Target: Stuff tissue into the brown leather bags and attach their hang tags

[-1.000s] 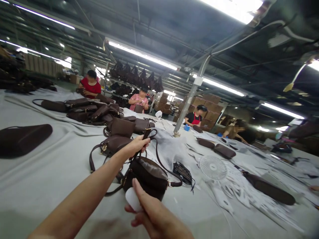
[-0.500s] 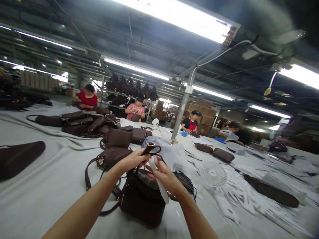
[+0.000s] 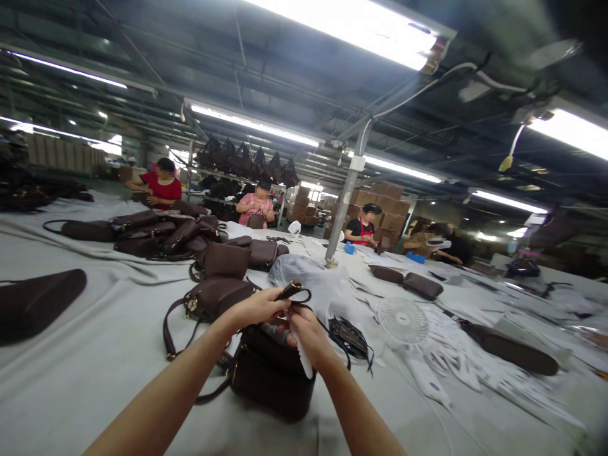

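A dark brown handbag [image 3: 270, 383] stands upright on the white-covered table, directly under my hands. My left hand [image 3: 259, 308] is closed on the bag's strap [image 3: 300, 295], whose looped end with a gold buckle sticks up past my fingers. Against it, my right hand [image 3: 308, 334] is closed around a white strip [image 3: 304, 360] with a wavy edge; its lower end hangs out below the palm. The fingertips of both hands meet above the bag's opening and partly hide each other. Another brown bag [image 3: 221, 296] lies just behind, its strap trailing left.
Brown bags [image 3: 156, 233] are heaped at the back left, and one lies at the left edge [image 3: 42, 304]. To the right are a white fan [image 3: 403, 321], white strips [image 3: 456, 354] and clear plastic [image 3: 308, 282]. A metal post [image 3: 342, 212] rises behind. Several co-workers sit across the table.
My right hand's fingers have closed from a looser, spread pose and moved up against my left fingertips. Less of the white strip shows. The bag has stayed nearly in place.
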Available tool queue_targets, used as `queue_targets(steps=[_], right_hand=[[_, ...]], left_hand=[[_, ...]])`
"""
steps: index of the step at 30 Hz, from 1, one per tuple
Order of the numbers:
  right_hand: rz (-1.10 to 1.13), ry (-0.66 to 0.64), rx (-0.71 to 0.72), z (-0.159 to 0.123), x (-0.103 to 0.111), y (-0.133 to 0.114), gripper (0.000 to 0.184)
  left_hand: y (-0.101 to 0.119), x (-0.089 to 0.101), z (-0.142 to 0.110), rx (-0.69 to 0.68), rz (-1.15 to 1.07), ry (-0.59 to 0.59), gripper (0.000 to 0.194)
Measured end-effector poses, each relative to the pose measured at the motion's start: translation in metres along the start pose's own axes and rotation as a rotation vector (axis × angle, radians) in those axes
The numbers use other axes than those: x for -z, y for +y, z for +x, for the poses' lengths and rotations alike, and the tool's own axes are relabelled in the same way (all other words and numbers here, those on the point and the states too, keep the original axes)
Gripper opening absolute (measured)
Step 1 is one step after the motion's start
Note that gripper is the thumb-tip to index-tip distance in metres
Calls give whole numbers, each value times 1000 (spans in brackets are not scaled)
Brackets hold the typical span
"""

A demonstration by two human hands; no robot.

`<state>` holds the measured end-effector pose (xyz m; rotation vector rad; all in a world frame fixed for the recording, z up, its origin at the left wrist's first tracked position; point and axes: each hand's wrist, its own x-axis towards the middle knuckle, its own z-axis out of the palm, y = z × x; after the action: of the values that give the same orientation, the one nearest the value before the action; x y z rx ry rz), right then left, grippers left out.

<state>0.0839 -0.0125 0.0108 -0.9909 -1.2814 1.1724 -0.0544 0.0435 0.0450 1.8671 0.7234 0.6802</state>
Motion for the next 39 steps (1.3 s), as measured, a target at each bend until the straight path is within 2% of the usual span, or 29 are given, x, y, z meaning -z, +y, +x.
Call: queue_targets(steps=[5,7,10,14,18,22,25,28,31,35,37,39], right_hand=[[-147,114,26,6,0,7,12],[-120,95,-9,8,3,6,9],[7,36,-65,6,8,4,10],[209,29,-109,3,8,5,30],[214,205,-104,10,-1,8,44],[209,320,-78,19,-7,5,43],[300,333,-80,22,-9,7,44],[404,303,-85,26,-13,15,47],[478,263,-94,31,-19,21,50],[504,266,-65,36,-28,15,50],[461,270,-55,35,-29,10,48],[346,243,-53,29,-27,5,45]], left_hand=[[6,-8,1,26,119,97,26],[9,-10,0,20,181,134,32],[12,-12,-2,18,292,140,51],[11,-17,-3,8,435,133,70],[3,-24,3,-18,477,153,84],[-6,-26,4,-80,249,183,86],[-13,-24,-1,-102,-24,238,97],[-22,-21,-6,-36,-234,296,106],[-28,-19,-7,20,-336,335,96],[-29,-21,-4,-21,-403,430,55],[-30,-21,-2,-21,-386,483,42],[-32,-20,1,-28,-265,556,38]])
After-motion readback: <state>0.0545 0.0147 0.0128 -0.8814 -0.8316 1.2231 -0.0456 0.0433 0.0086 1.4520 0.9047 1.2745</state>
